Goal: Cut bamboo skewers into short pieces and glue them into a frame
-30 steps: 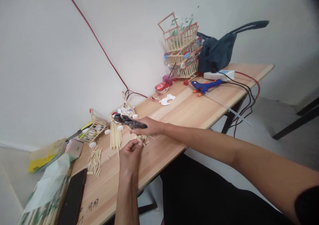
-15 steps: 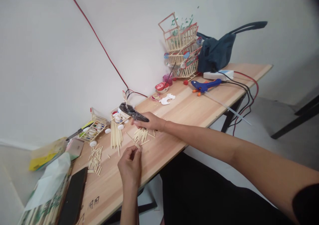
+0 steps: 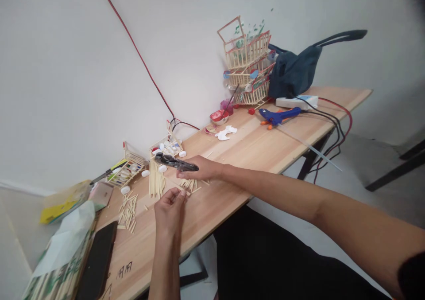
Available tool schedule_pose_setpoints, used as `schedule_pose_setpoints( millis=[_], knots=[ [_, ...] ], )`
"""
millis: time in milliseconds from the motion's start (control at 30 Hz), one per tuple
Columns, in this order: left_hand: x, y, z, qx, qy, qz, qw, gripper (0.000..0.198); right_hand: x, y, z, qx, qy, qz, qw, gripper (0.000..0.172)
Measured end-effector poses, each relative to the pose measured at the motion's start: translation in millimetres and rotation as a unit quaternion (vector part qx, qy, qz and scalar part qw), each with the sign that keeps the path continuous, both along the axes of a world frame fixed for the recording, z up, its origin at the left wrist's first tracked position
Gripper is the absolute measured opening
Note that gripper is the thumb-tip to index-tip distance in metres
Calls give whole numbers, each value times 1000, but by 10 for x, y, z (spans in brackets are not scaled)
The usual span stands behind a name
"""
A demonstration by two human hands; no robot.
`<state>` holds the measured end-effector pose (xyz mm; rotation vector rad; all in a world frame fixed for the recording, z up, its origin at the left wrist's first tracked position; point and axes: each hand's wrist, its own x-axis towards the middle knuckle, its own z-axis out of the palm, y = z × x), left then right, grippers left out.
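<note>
My right hand [image 3: 203,169] is closed around a dark cutting tool [image 3: 171,161] whose tip points left over the wooden table [image 3: 252,153]. Just below it, my left hand [image 3: 168,212] pinches a short wooden stick [image 3: 181,188] between its fingertips. A small heap of cut sticks [image 3: 191,184] lies under my right hand. A bundle of longer sticks [image 3: 156,182] lies to its left, and more short pieces [image 3: 127,210] are scattered further left.
Small stick baskets [image 3: 132,167] and white caps sit near the wall. A tall stack of stick baskets [image 3: 246,65], a dark bag [image 3: 295,72], a blue glue gun [image 3: 278,114], a white power strip [image 3: 296,101] and cables stand at the far end. A black phone [image 3: 97,264] and tissue pack [image 3: 61,255] lie near left.
My right hand lowered the tool back toward the stick heap after lifting it. My left hand moved up closer to it with the stick. The view shifted slightly left.
</note>
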<state>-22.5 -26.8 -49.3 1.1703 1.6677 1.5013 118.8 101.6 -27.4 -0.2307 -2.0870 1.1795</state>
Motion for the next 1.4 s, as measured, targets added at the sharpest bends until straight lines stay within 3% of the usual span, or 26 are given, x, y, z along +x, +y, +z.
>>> schedule_pose_setpoints(
  millis=[100,200,467,733,1000,1167,1400],
  knots=[
    [20,121,91,-5,-7,-24,1000,21,-11,16,-16,28,-2,3,1000,30],
    [32,213,141,11,64,-33,997,20,-10,30,-12,53,-21,-28,998,26],
    [101,250,265,3,158,5,987,18,-19,14,2,69,-27,-65,995,18],
    [68,297,200,21,130,-12,991,17,-20,-18,47,62,-43,-91,993,14],
    [64,351,112,3,-33,-26,999,31,-48,26,-14,58,-23,-91,994,13],
    [107,348,142,-13,-99,-20,995,37,-34,18,2,28,-35,-106,993,14],
    [123,322,101,4,-85,-23,996,30,-28,-19,19,21,-44,-104,993,14]
  ],
)
